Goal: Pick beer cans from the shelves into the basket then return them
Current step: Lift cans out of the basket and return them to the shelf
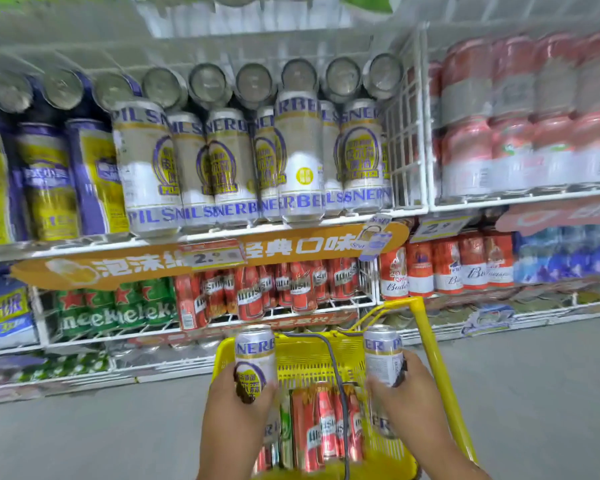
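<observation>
My left hand (234, 407) grips a white Pilsner beer can (255, 355) upright above the yellow basket (312, 365). My right hand (404, 393) holds a second white Pilsner can (382, 353) upright over the basket's right side. Inside the basket lie several red cans (326, 427), a green can (285, 431) and more white Pilsner cans (383, 422). A row of matching white Pilsner cans (250, 161) stands on the upper wire shelf straight ahead.
The basket's yellow handle (433, 362) rises at the right. Purple-yellow cans (49, 178) fill the shelf to the left, red packs (520, 116) the right. Below are green cans (118, 310), red cans (271, 289) and red-white cans (447, 265). Grey floor (541, 393) lies around.
</observation>
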A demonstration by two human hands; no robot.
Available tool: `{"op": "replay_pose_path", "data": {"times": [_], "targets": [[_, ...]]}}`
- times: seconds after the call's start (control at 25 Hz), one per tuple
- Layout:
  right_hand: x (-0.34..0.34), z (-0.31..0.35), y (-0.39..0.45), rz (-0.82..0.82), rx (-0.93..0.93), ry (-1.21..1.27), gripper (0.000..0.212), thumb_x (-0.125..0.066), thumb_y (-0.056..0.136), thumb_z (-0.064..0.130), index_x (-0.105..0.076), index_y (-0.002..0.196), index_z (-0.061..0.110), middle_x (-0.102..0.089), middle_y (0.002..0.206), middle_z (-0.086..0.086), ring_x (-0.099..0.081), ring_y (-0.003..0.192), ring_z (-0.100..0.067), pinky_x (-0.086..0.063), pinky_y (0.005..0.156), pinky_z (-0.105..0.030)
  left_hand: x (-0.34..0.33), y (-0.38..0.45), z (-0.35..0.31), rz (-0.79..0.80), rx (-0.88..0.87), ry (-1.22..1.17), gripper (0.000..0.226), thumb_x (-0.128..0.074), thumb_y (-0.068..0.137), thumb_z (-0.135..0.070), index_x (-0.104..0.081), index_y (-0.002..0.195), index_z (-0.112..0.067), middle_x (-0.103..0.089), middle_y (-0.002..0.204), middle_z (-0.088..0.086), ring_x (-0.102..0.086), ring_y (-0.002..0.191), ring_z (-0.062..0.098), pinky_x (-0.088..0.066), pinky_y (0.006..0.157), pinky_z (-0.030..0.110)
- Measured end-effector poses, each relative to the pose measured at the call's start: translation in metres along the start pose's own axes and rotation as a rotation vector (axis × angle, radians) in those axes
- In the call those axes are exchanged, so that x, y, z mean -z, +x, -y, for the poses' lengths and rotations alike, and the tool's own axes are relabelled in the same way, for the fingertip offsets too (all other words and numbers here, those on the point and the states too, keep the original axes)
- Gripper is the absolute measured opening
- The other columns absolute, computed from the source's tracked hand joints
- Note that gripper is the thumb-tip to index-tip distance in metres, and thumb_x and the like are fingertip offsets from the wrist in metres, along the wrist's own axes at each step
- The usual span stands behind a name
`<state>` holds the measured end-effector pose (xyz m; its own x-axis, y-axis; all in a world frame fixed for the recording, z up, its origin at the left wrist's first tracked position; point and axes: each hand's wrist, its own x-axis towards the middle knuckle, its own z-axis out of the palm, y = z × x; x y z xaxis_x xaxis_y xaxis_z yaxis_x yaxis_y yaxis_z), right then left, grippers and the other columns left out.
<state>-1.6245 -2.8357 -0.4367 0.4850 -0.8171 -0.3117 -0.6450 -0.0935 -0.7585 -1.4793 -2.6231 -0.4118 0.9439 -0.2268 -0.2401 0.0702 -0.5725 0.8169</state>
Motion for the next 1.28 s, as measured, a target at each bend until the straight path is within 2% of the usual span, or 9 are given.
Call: {"op": "replay_pose_path", "data": {"times": [0.12,0.28,0.36,0.6,0.8,0.96,1.16,1.2,1.28], "targets": [[0.031,0.045,-0.011,0.007,0.02,0.046,0.03,-0.085,0.076,0.014,-0.062,0.092,0.026,-0.071,0.08,0.007,-0.065,0.062,0.002,-0.048,0.052,-0.012,0.023,-0.005,-0.047,-0.009,-0.005,-0.027,0.033,-0.082,0.079,-0.035,-0.061,0.104,-0.033,-0.069,0.095,-0.007,-0.064,0.08,0.003,-0.051,0.072,0.03],[0.069,0.108,-0.02,0.016,0.08,0.061,0.035,-0.087,0.074,0.021,-0.06,0.092,0.033,-0.07,0.081,0.011,-0.063,0.067,0.008,-0.043,0.052,-0.008,0.053,-0.009,-0.119,-0.026,-0.083,-0.073,0.032,-0.08,0.083,-0.037,-0.052,0.099,-0.043,-0.059,0.101,-0.018,-0.06,0.093,0.014,-0.044,0.079,0.033],[0.088,0.137,-0.024,0.035,0.101,0.072,0.036,-0.085,0.077,0.022,-0.056,0.092,0.037,-0.068,0.082,0.013,-0.062,0.064,0.005,-0.041,0.051,-0.009,0.064,-0.006,-0.148,-0.026,-0.103,-0.062,0.037,-0.078,0.084,-0.04,-0.054,0.113,-0.036,-0.057,0.105,-0.016,-0.057,0.099,0.014,-0.043,0.084,0.033],[0.128,0.219,-0.017,0.032,0.215,0.103,0.035,-0.084,0.08,0.026,-0.054,0.094,0.036,-0.061,0.077,0.017,-0.056,0.059,0.007,-0.039,0.049,-0.007,0.091,0.016,-0.228,-0.055,-0.18,-0.054,0.027,-0.075,0.087,-0.044,-0.06,0.104,-0.031,-0.067,0.095,-0.01,-0.063,0.083,0.007,-0.044,0.065,0.024],[0.13,0.273,0.015,0.04,0.253,0.117,0.036,-0.083,0.081,0.033,-0.063,0.11,0.032,-0.072,0.098,0.012,-0.059,0.071,0.012,-0.042,0.051,-0.006,0.093,0.047,-0.268,-0.026,-0.21,-0.036,0.02,-0.073,0.089,-0.043,-0.064,0.103,-0.032,-0.065,0.085,-0.016,-0.055,0.075,-0.007,-0.04,0.061,0.017],[0.117,0.302,0.045,0.046,0.273,0.112,0.059,-0.079,0.086,0.039,-0.054,0.137,0.024,-0.063,0.121,0.008,-0.055,0.084,0.002,-0.039,0.061,-0.003,0.081,0.082,-0.278,-0.041,-0.171,0.071,0.045,-0.07,0.081,-0.063,-0.065,0.103,-0.024,-0.065,0.104,0.0,-0.063,0.086,0.019,-0.054,0.075,0.036],[0.1,0.322,0.079,-0.015,0.242,0.029,0.091,-0.083,0.079,0.047,-0.043,0.149,0.003,-0.048,0.145,-0.011,-0.057,0.12,-0.028,-0.041,0.087,-0.025,0.073,0.114,-0.287,-0.072,-0.096,0.161,0.07,-0.073,0.079,-0.063,-0.065,0.114,-0.004,-0.053,0.126,0.017,-0.063,0.096,0.035,-0.054,0.083,0.039],[0.098,0.325,0.084,-0.02,0.235,0.005,0.093,-0.083,0.077,0.048,-0.044,0.147,0.001,-0.047,0.142,-0.011,-0.058,0.118,-0.029,-0.043,0.088,-0.026,0.074,0.117,-0.288,-0.06,-0.081,0.146,0.066,-0.075,0.079,-0.062,-0.066,0.113,-0.006,-0.058,0.122,0.019,-0.066,0.09,0.034,-0.055,0.078,0.039],[0.094,0.33,0.091,-0.029,0.208,-0.003,0.094,-0.085,0.072,0.052,-0.049,0.143,0.001,-0.05,0.131,-0.01,-0.065,0.102,-0.03,-0.054,0.084,-0.036,0.074,0.121,-0.288,-0.053,-0.06,0.105,0.041,-0.077,0.079,-0.058,-0.057,0.079,-0.022,-0.069,0.089,0.02,-0.067,0.067,0.032,-0.054,0.064,0.044]]}}
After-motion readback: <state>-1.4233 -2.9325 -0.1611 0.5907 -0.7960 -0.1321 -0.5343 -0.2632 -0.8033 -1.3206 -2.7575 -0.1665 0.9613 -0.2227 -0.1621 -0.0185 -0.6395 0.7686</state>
